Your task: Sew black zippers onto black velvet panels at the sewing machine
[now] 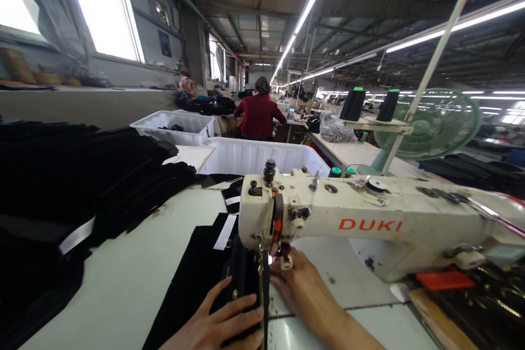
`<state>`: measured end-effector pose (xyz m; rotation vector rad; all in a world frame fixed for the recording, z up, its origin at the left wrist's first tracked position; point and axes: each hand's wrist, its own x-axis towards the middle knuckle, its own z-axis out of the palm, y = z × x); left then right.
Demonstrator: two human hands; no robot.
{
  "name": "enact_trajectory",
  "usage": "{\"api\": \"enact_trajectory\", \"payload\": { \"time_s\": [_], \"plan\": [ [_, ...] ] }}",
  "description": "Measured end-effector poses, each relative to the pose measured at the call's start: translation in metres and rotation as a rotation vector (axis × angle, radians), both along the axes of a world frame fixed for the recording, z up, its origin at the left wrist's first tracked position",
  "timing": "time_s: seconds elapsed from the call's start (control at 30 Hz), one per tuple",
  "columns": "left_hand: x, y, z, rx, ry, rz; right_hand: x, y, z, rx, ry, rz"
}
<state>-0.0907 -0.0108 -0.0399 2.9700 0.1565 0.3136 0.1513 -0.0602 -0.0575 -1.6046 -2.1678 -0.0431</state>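
Observation:
A cream sewing machine [320,208] marked DUKI stands across the middle. Black fabric [192,268] with a white label [225,232] and a metal zipper edge lies under its needle area. My left hand [229,320] rests flat on this fabric, fingers spread, in front of the machine head. Right of the needle, my right hand [301,284] is beside the fabric's edge, its fingers bent together near the presser foot. Its fingertips are partly hidden by the machine, so what they grip is too small to make out.
Stacked black fabric pieces [82,175] cover the left side. Behind the machine are a white bin [262,156], a second bin [176,126], thread cones [353,104] and a green fan [430,123]. A person in a dark red top [259,115] sits farther back. A red tray [445,279] lies at right.

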Motion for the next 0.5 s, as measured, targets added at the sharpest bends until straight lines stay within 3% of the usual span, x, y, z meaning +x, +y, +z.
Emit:
{"api": "enact_trajectory", "payload": {
  "time_s": [0.1,0.2,0.3,0.4,0.5],
  "plan": [
    [0.000,-0.005,-0.018,0.010,-0.069,0.039,-0.005,0.007,-0.009,0.096,-0.155,0.081],
    [0.001,-0.006,-0.038,0.022,-0.194,0.067,-0.013,0.008,-0.010,0.104,-0.156,-0.017],
    [0.001,-0.004,-0.046,-0.018,-0.209,0.050,-0.022,0.005,-0.009,0.094,-0.139,-0.133],
    [0.000,-0.004,-0.036,-0.073,-0.139,0.030,-0.028,0.000,-0.009,0.055,-0.154,-0.166],
    [-0.002,-0.009,-0.010,-0.126,-0.039,0.021,-0.030,0.001,-0.007,-0.004,-0.160,-0.209]
  ]
}}
